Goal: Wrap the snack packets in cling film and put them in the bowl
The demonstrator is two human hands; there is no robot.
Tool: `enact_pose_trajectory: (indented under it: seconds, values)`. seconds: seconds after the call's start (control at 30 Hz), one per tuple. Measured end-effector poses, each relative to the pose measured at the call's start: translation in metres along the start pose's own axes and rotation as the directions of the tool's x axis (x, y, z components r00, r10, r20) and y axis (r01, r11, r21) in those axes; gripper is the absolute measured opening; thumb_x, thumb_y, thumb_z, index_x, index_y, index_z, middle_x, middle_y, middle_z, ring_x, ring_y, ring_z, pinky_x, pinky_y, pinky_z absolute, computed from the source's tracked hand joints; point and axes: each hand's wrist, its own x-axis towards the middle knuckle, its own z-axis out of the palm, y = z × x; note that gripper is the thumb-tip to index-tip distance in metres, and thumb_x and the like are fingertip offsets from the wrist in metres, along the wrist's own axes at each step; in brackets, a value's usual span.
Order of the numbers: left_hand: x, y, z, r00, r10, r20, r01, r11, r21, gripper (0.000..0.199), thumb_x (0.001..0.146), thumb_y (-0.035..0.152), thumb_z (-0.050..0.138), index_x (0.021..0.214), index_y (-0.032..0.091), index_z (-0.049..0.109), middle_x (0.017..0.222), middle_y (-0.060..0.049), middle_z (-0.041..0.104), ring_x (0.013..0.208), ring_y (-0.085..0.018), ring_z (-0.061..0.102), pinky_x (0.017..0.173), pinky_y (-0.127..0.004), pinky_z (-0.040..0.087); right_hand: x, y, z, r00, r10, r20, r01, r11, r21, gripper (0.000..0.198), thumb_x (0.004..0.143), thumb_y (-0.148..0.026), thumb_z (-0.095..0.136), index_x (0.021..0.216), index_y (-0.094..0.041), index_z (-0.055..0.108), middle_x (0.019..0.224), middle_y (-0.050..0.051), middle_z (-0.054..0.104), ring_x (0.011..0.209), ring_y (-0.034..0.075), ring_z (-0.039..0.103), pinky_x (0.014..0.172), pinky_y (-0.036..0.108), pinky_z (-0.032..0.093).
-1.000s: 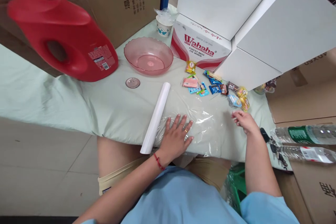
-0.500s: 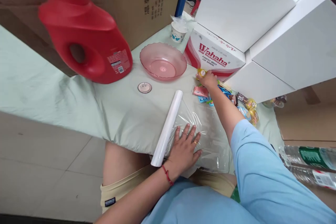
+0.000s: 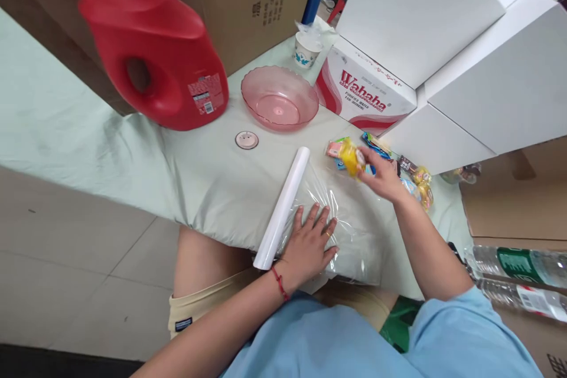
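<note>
My left hand [image 3: 311, 246] lies flat with fingers spread on a sheet of clear plastic film [image 3: 349, 230]. A white roll [image 3: 282, 209] rests slantwise just left of that hand. My right hand [image 3: 381, 174] pinches a yellow-wrapped snack [image 3: 351, 157], held over the pile of small wrapped snacks; its exact kind is hard to make out. Beneath and beside it lie a pink packet [image 3: 333, 149], a blue packet [image 3: 374, 144] and a dark brown packet [image 3: 406, 165]. More yellow-wrapped pieces [image 3: 423, 175] sit at the right end of the pile.
A pink clear bowl [image 3: 280, 98] and a round badge [image 3: 246, 140] are beyond the roll. A red jug [image 3: 162, 59] stands at the left before a cardboard box [image 3: 212, 6]. A paper cup [image 3: 306, 50], a Wahaha carton [image 3: 365, 91] and white boxes [image 3: 416, 18] line the back.
My right hand has drawn back toward me from the Wahaha carton, carrying the yellow-wrapped snack. My left hand stays flat on the film. The view has shifted slightly.
</note>
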Motion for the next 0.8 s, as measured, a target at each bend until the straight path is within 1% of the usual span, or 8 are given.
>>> enact_pose_trajectory:
  seconds: [0.1,0.17,0.33,0.43,0.57,0.67,0.73,0.8]
  values:
    - [0.001,0.001,-0.002,1.0,-0.001,0.013,0.0,1.0,0.019,0.064,0.102,0.061,0.048,0.156,0.026,0.054,0.171,-0.011,0.041,0.162,-0.038,0.028,0.13,-0.069,0.014,-0.062,-0.004,0.005,0.983,-0.128,0.132,0.129,0.992,0.005,0.062,0.093,-0.032,0.063,0.154,-0.026,0.055,0.137,0.012,0.07,0.121,0.032,0.064,0.11,0.05,0.049]
    - [0.001,0.002,-0.003,1.0,-0.002,0.022,0.001,0.999,0.045,0.065,0.102,0.061,0.048,0.156,0.025,0.055,0.17,-0.012,0.043,0.162,-0.038,0.028,0.13,-0.07,0.014,-0.088,-0.001,0.018,0.971,-0.167,0.173,0.168,0.986,0.01,0.063,0.096,-0.029,0.06,0.158,-0.027,0.05,0.14,0.012,0.068,0.125,0.032,0.062,0.111,0.052,0.049]
    - [0.001,0.005,-0.004,1.0,-0.004,0.015,0.002,0.993,0.115,0.065,0.103,0.06,0.048,0.157,0.026,0.053,0.167,-0.014,0.047,0.162,-0.038,0.028,0.13,-0.069,0.014,-0.119,0.01,0.059,0.979,-0.159,0.124,0.167,0.985,-0.054,0.074,0.1,-0.042,0.063,0.167,-0.03,0.034,0.166,0.015,0.044,0.15,0.035,0.043,0.12,0.06,0.041]
    - [0.001,0.006,-0.003,1.0,0.0,0.018,-0.002,0.989,0.147,0.064,0.102,0.059,0.049,0.157,0.025,0.053,0.168,-0.015,0.045,0.161,-0.038,0.028,0.13,-0.07,0.013,-0.127,0.01,0.077,0.987,-0.142,0.07,0.148,0.984,-0.1,0.071,0.1,-0.04,0.063,0.166,-0.031,0.037,0.166,0.015,0.043,0.151,0.036,0.04,0.121,0.063,0.039]
    - [0.001,0.006,-0.003,1.0,-0.003,0.027,-0.001,0.986,0.166,0.063,0.103,0.058,0.048,0.157,0.026,0.053,0.169,-0.013,0.044,0.161,-0.038,0.029,0.13,-0.069,0.013,-0.129,0.009,0.082,0.996,-0.058,-0.064,0.053,0.996,-0.071,0.053,0.101,-0.029,0.054,0.155,-0.029,0.054,0.15,0.016,0.058,0.136,0.036,0.054,0.113,0.06,0.048]
    - [0.001,0.007,-0.003,1.0,-0.003,0.027,-0.002,0.984,0.178,0.064,0.103,0.058,0.047,0.158,0.026,0.052,0.17,-0.013,0.041,0.161,-0.038,0.028,0.13,-0.069,0.014,-0.126,0.013,0.068,0.984,0.015,-0.175,-0.005,0.998,0.06,0.045,0.102,-0.035,0.053,0.146,-0.026,0.061,0.14,0.015,0.066,0.129,0.033,0.06,0.114,0.055,0.049]
    - [0.001,0.007,-0.003,1.0,0.001,0.028,-0.006,0.983,0.184,0.064,0.104,0.058,0.046,0.158,0.025,0.052,0.171,-0.014,0.04,0.162,-0.038,0.028,0.129,-0.07,0.015,-0.124,0.017,0.054,0.955,0.163,-0.246,-0.103,0.965,0.241,0.045,0.1,-0.046,0.057,0.14,-0.025,0.063,0.136,0.013,0.069,0.124,0.031,0.065,0.112,0.051,0.051]
    - [0.001,0.007,-0.003,1.0,0.005,0.03,-0.011,0.982,0.19,0.064,0.104,0.058,0.046,0.158,0.025,0.052,0.171,-0.014,0.04,0.161,-0.038,0.028,0.129,-0.07,0.016,-0.121,0.017,0.041,0.911,0.371,-0.182,-0.24,0.833,0.499,0.05,0.094,-0.06,0.063,0.13,-0.025,0.066,0.122,0.01,0.075,0.11,0.028,0.071,0.099,0.044,0.059]
